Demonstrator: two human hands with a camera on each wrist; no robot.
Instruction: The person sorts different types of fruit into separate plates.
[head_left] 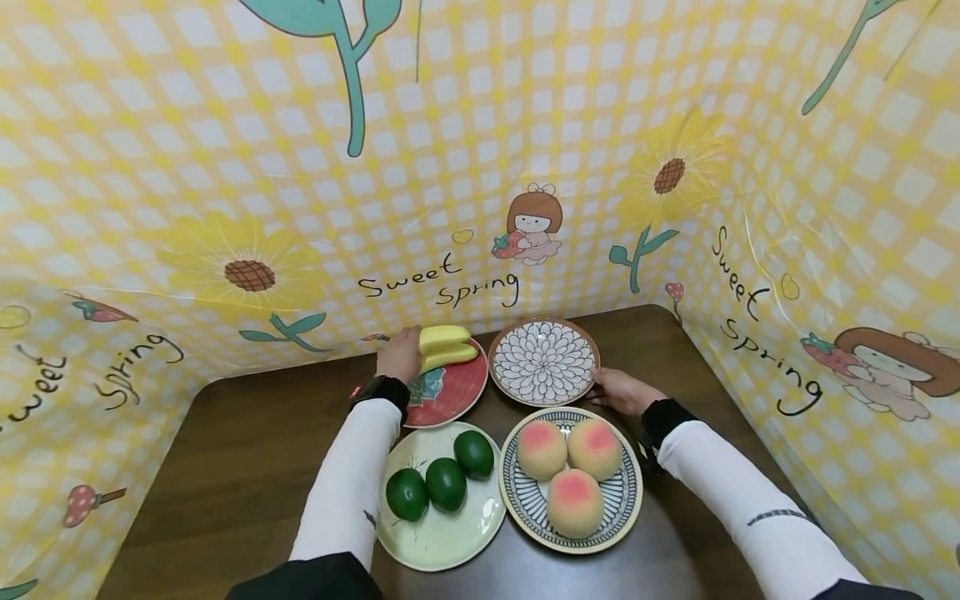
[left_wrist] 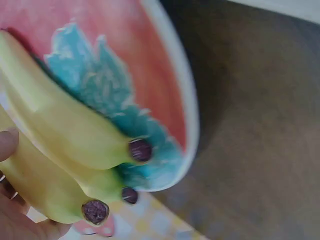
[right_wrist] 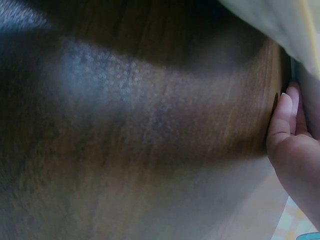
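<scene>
My left hand grips a bunch of yellow bananas at its stem end, holding it just over the far edge of a red plate. In the left wrist view the bananas lie across the red plate with a teal leaf print, and my fingertips press on the bunch. My right hand rests on the table with straight fingers against the near right rim of an empty white plate with a petal pattern. The right wrist view shows its fingers flat beside a dark edge.
A pale green plate holds three dark green fruits. A striped plate carries three peaches. The brown table is walled by a yellow checked screen at the back and both sides.
</scene>
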